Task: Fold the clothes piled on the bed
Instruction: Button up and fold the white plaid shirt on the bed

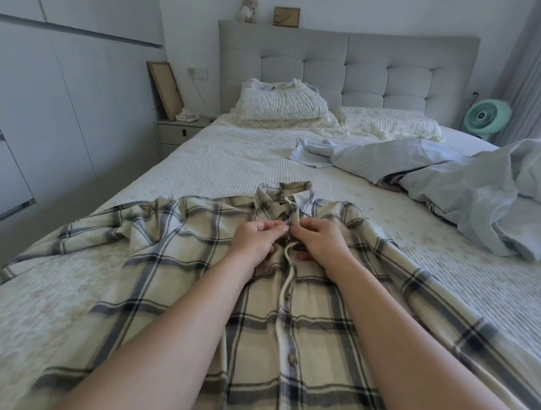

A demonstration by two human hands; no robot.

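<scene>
We have the plaid shirt (179, 281) spread front-up on the bed (234, 160), collar toward the headboard, its long axis running straight away from us. Our left hand (255, 239) and right hand (318, 241) meet at the placket just below the collar, each pinching 1 edge, equally near. Unfolded pale clothes (450, 178) lie far right.

No writing, brand, number or sign could be read anywhere in the view. A small dark mark showed on the folded white garment (280, 95) lying on the pillows at about twelve o'clock, but it was too small and blurred to tell as any letter or logo.
</scene>
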